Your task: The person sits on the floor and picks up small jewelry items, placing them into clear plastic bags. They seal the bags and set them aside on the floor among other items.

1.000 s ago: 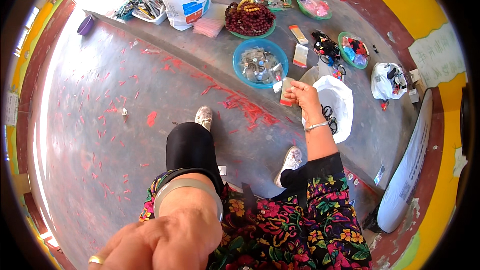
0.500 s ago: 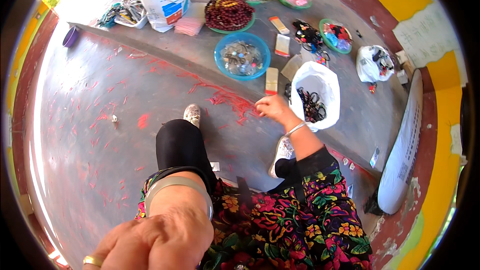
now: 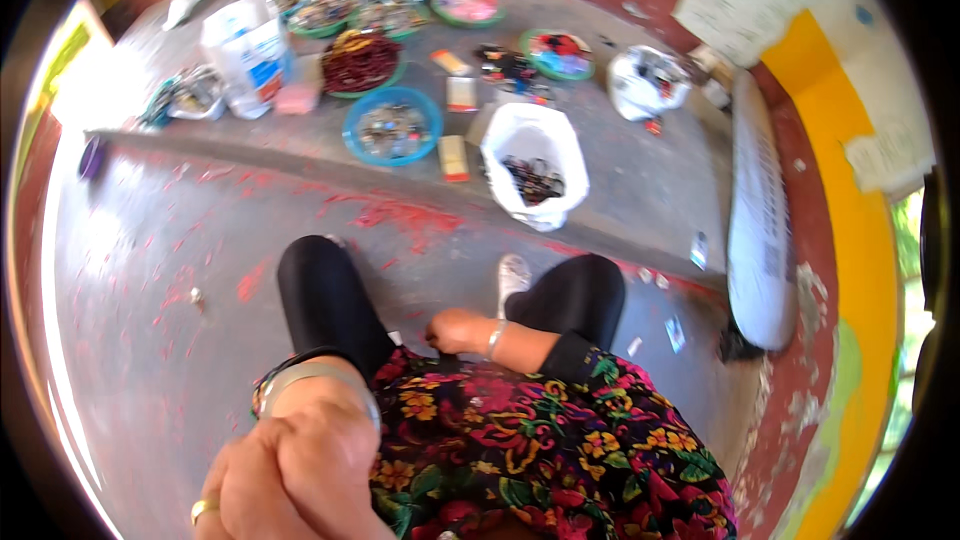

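Note:
My left hand [image 3: 290, 465] is large and close at the lower left, raised with its back and knuckles showing. It wears a gold ring, and a wide pale bangle [image 3: 318, 377] circles its wrist. Its fingertips drop out of sight, so what it touches is hidden. Low between my knees, my right hand [image 3: 462, 332] sits against the front of my flowered top [image 3: 520, 420], fingers curled in. A silver bangle [image 3: 495, 338] is on that wrist. Whatever lies in the right fingers cannot be made out. The white bag [image 3: 560, 202] of dark small bands stands beyond my right foot.
On the raised ledge are a blue basin [image 3: 435, 130] of small packets, a basket of dark red beads [image 3: 360, 62], several filled baskets, and a white bag [image 3: 645, 90]. A long white sack [image 3: 757, 210] leans at the right wall. Red scraps [image 3: 410, 220] litter the floor.
My right hand has drawn back from beside the white bag to between my knees. The view has shifted, and my right knee now shows. My left hand stays raised near the camera.

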Action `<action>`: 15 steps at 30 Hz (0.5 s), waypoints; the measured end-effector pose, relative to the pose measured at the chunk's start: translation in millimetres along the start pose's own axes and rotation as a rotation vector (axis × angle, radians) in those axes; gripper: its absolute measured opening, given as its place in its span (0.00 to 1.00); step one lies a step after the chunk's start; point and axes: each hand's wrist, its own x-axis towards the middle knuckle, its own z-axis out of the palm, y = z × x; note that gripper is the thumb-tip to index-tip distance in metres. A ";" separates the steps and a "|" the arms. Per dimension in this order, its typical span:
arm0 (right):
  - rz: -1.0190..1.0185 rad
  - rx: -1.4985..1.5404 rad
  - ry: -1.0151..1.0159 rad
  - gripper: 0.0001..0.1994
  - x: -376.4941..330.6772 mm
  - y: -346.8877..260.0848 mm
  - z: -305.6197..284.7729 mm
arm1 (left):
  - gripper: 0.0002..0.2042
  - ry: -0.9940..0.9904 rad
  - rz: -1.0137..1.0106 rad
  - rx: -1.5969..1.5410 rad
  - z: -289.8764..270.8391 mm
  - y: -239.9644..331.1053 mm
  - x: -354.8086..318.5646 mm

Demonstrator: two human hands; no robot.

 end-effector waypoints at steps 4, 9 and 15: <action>-0.031 -0.017 0.128 0.12 -21.7 -1.4 10.0 | 0.05 0.021 -0.106 0.279 24.9 3.6 -15.0; 0.017 0.102 0.202 0.12 -49.3 -18.1 26.5 | 0.10 -0.152 -0.248 0.294 51.1 -1.6 -18.6; -0.105 0.069 0.332 0.12 -10.0 19.9 70.4 | 0.10 -0.422 -0.419 0.419 55.8 21.1 -26.2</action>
